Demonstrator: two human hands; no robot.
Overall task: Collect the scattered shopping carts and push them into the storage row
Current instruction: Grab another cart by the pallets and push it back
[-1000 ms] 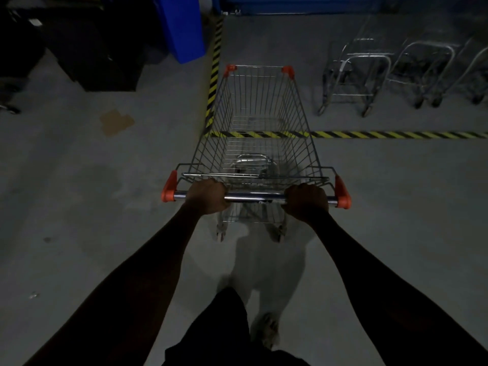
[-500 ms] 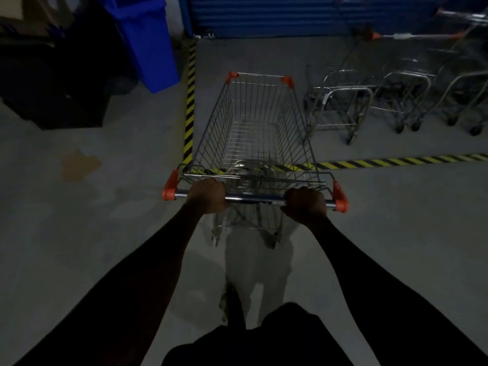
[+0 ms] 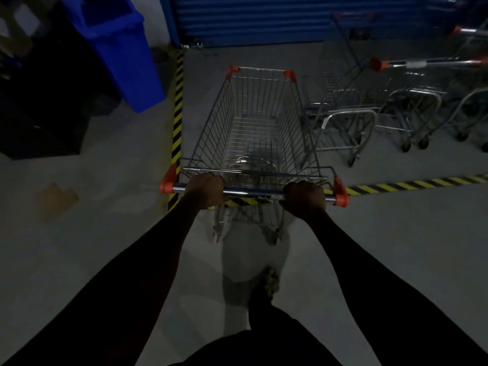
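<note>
A wire shopping cart (image 3: 257,122) with orange corner caps stands straight in front of me, its basket empty. My left hand (image 3: 206,190) grips the left part of its chrome handle bar (image 3: 253,192), and my right hand (image 3: 303,202) grips the right part. Most of the basket lies inside the area bounded by yellow-black floor tape (image 3: 412,182). Several parked carts (image 3: 351,117) stand in a row just right of my cart's front.
A blue bin (image 3: 118,48) leans at the left of the taped strip (image 3: 178,109), with dark boxes (image 3: 39,101) beside it. A blue shutter wall (image 3: 277,19) closes the far end. A brown patch (image 3: 56,200) marks the grey floor at left.
The cart has rolled forward across the tape line into the marked bay, closer to the blue shutter and the parked carts. Both hands have kept their grip on the handle.
</note>
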